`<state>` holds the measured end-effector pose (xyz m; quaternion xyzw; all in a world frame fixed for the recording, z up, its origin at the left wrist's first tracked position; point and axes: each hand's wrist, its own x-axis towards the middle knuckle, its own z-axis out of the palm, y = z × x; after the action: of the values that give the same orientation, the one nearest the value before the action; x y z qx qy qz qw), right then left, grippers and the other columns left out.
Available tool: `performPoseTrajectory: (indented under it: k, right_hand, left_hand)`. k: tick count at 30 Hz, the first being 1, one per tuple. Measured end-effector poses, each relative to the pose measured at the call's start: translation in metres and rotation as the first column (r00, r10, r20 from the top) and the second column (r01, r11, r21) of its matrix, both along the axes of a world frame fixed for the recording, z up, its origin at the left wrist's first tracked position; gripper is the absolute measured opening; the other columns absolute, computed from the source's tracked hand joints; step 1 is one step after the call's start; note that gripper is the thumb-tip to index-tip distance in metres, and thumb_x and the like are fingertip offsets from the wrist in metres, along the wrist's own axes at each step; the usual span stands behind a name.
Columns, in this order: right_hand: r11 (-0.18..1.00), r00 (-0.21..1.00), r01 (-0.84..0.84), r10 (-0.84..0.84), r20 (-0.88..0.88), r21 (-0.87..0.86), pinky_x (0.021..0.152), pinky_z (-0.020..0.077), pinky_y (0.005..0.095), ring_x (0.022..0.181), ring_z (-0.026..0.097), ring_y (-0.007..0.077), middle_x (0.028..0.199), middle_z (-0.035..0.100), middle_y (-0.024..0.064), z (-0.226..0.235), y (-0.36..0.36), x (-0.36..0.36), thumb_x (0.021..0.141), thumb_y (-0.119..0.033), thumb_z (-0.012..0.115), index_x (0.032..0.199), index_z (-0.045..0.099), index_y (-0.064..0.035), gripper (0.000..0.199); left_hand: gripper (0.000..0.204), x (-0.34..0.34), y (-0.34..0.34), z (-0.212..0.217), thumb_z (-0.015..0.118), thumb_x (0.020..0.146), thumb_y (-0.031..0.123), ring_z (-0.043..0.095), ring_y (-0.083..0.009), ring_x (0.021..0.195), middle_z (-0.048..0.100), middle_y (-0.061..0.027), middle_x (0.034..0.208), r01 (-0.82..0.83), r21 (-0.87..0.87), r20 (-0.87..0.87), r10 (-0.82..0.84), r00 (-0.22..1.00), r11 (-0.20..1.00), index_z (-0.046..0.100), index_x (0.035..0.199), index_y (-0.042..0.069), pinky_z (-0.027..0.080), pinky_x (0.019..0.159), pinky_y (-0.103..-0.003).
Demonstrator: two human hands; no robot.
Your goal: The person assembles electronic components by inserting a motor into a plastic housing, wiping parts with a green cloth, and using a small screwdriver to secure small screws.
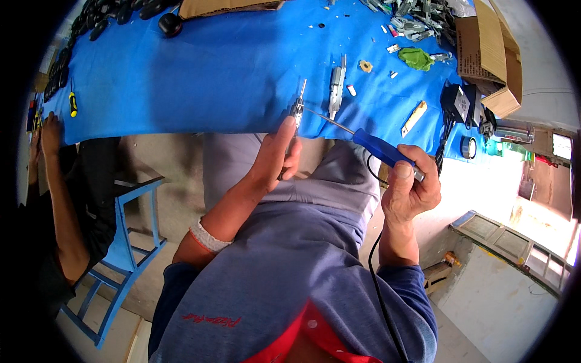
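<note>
My left hand (275, 157) is closed around a small metal mechanism (297, 110) with a thin reddish rod sticking up from it, at the near edge of the blue-covered table. My right hand (411, 189) grips a screwdriver (376, 145) by its blue handle. Its long shaft slants to the left, and the tip meets the mechanism near my left fingertips; whether it sits in a screw is too small to tell. Just beyond, a slim grey metal part (337, 88) lies on the table, with a small white piece (351, 90) to its right.
Grey metal parts (417, 24) are heaped at the far right, by a green cloth (416, 58) and a cardboard box (484, 51). A yellow strip (414, 118) and black adapter (455, 103) lie right. At left are a yellow-black screwdriver (73, 104), blue chair (124, 242) and another person's arm (60, 206).
</note>
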<state>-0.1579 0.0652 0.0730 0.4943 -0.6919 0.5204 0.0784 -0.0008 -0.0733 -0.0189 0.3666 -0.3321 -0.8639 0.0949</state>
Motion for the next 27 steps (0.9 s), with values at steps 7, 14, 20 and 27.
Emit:
performPoseTrajectory:
  k: [7,14,20,27]
  right_hand:
    - [1.000,1.000,0.009,-0.009,-0.001,0.007,0.046,0.0335,0.0173,0.050,0.047,0.0045,0.066,0.055,0.0019,0.003,-0.003,0.001,0.091,-0.021,0.064,0.095,0.065,0.0039,0.025]
    - [1.000,0.999,0.004,-0.004,0.040,0.007,0.047,0.0335,0.0174,0.051,0.047,0.0044,0.065,0.055,0.0014,0.001,-0.002,0.001,0.091,-0.022,0.065,0.095,0.064,0.0041,0.026]
    - [0.995,0.996,0.029,-0.037,0.077,0.100,0.054,0.0415,0.0225,0.054,0.054,0.0107,0.070,0.063,0.0055,0.008,-0.002,0.000,0.086,-0.018,0.067,0.093,0.065,0.0000,0.019]
    - [0.987,0.992,-0.095,0.084,0.091,0.132,0.052,0.0369,0.0228,0.056,0.051,0.0105,0.075,0.060,0.0063,0.031,-0.026,-0.010,0.096,-0.028,0.050,0.094,0.062,0.0013,0.031]
  left_hand:
    - [0.061,0.000,0.000,-0.003,0.044,0.089,0.067,0.033,-0.0086,0.037,0.033,0.0020,0.048,0.007,-0.005,-0.011,-0.007,1.000,1.000,0.041,0.061,0.013,0.027,0.035,-0.023]
    - [0.061,0.000,0.000,-0.004,0.043,0.089,0.067,0.033,-0.0087,0.037,0.033,0.0020,0.047,0.007,-0.008,-0.012,-0.007,1.000,1.000,0.041,0.060,0.013,0.027,0.035,-0.023]
    - [0.062,0.000,0.001,0.000,0.042,0.089,0.067,0.033,-0.0089,0.037,0.033,0.0019,0.047,0.000,-0.034,0.012,0.000,1.000,0.999,0.042,0.061,0.012,0.026,0.036,-0.023]
    - [0.061,-0.001,0.001,0.004,0.040,0.090,0.066,0.034,-0.0096,0.037,0.032,0.0019,0.048,0.050,-0.111,0.076,-0.042,0.996,0.993,0.041,0.061,0.012,0.026,0.037,-0.025]
